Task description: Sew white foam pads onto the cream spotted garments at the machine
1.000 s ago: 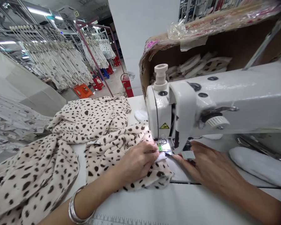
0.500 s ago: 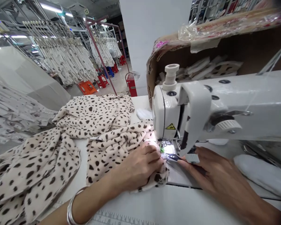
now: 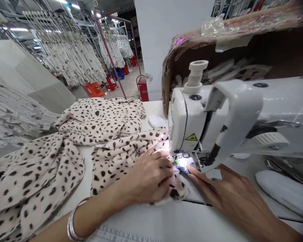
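Note:
Spotted plush fabric (image 3: 111, 164), cream with dark brown patches, lies bunched at the needle area of a white sewing machine (image 3: 184, 114). My left hand (image 3: 151, 174) is closed on its right edge, fingers curled into the cloth. A bit of green (image 3: 175, 161) shows beside those fingertips, under the machine's light. Just right of the presser foot, my right hand (image 3: 224, 191) holds dark thread snips (image 3: 183, 169), their tips close to the fabric edge. Much of the snips is hidden by the fingers and the machine head.
More spotted fabric (image 3: 101, 116) spreads over the table's left side. Behind the machine stands an open cardboard box (image 3: 168, 74) holding white pieces. White padded pieces (image 3: 285, 190) lie at right. A ruler scale (image 3: 116, 233) runs along the front. Garments hang on racks (image 3: 70, 53) beyond.
My right hand has moved its fingers forward along the snips, towards the blades by the needle area. The left hand keeps its hold, fingers slightly shifted. The camera view has moved slightly.

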Tool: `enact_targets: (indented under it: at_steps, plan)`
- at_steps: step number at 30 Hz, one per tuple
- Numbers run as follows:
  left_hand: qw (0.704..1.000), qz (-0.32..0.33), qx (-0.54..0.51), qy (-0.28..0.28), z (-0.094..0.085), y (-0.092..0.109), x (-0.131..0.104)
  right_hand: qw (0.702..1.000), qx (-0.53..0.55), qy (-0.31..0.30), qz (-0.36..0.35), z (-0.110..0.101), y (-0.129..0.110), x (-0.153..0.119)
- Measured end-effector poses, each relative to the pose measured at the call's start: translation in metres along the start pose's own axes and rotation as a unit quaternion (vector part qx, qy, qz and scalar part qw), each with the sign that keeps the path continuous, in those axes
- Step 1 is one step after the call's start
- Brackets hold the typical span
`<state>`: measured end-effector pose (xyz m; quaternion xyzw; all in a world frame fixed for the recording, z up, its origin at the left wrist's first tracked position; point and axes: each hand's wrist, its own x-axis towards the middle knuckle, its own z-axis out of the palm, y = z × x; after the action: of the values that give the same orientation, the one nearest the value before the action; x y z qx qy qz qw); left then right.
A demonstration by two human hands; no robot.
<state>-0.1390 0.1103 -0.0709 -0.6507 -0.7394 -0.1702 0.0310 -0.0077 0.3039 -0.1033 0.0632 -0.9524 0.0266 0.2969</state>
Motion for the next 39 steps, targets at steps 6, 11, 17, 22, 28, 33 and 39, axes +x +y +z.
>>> enact_targets:
  at_steps: [6,11,17,22,28,33,39]
  plan:
    - [0.996,-0.048,-0.021,-0.066,-0.001,0.017,-0.012,0.997,0.053,-0.038,0.05,-0.001,0.01,-0.004]
    - [0.993,-0.036,-0.033,-0.104,-0.011,0.012,-0.013,0.996,0.062,-0.05,0.032,-0.004,0.01,-0.002]
    - [0.992,-0.026,0.004,-0.125,-0.013,0.014,-0.011,0.998,0.055,-0.002,-0.022,-0.013,0.001,0.019]
    - [0.992,-0.019,0.022,-0.125,-0.012,0.009,-0.008,0.999,0.045,0.012,-0.024,-0.012,0.003,0.019]
    - [0.993,-0.01,0.019,-0.117,-0.008,0.001,-0.005,0.999,-0.026,-0.021,0.028,0.001,0.013,0.002]
    - [0.994,-0.016,0.008,-0.106,-0.008,-0.003,-0.004,0.995,-0.095,0.018,0.024,0.0,0.025,-0.001]
    - [0.994,-0.012,-0.04,-0.098,-0.012,-0.014,-0.001,0.99,-0.137,-0.011,-0.013,0.015,0.041,-0.015]
